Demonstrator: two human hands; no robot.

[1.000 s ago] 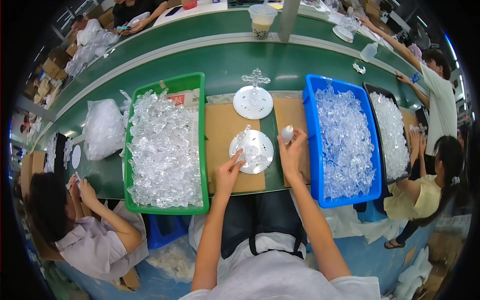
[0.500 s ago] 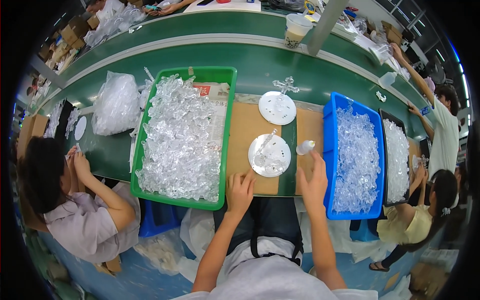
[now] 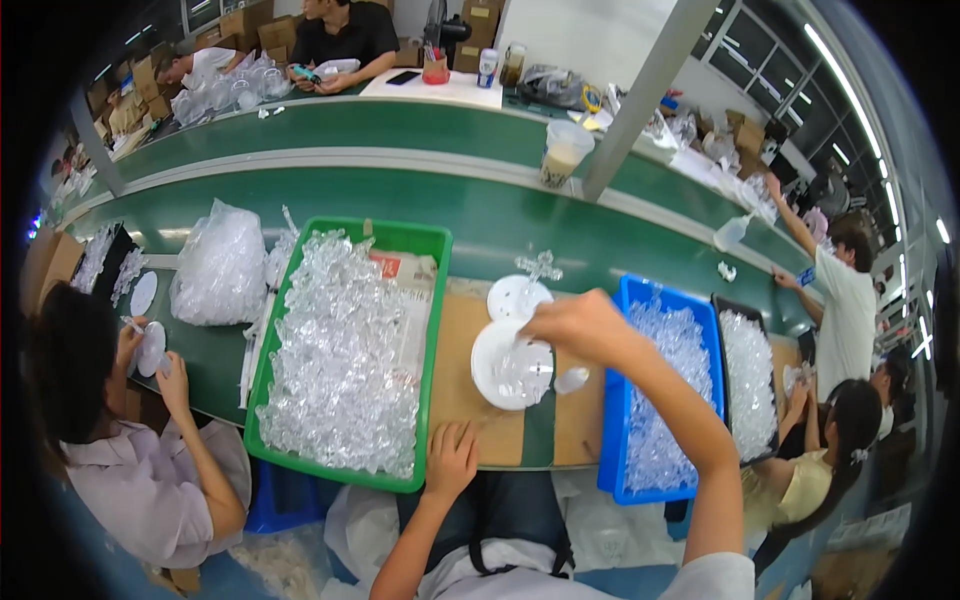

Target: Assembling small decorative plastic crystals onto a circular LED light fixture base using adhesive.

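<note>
My right hand (image 3: 580, 328) is above the nearer white round disc (image 3: 484, 372), fingers pinched together and pointing down at its upper edge. What they grip, if anything, is hidden. Clear plastic pieces (image 3: 518, 378) lie on that disc. Beside it, to the right, is a small translucent bottle (image 3: 572, 380) with a white tip. My left hand (image 3: 452, 460) rests on the table's near edge, fingers stretched out, holding nothing. Behind the nearer disc lies a second white disc (image 3: 512, 298), partly covered, with a clear cross-shaped plastic piece (image 3: 540, 265) at its far edge.
At left stands a green tray (image 3: 432, 330) heaped with clear plastic parts; at right, a blue tray (image 3: 612, 400) and a black tray (image 3: 768, 400) hold more. A bag of clear parts (image 3: 222, 268) and a drink cup (image 3: 566, 153) stand farther off. Co-workers sit on both sides.
My right hand has left the space near the bottle and come up and left over the nearer disc, its fingers closing. My left hand stays at the table edge. The view has tilted up.
</note>
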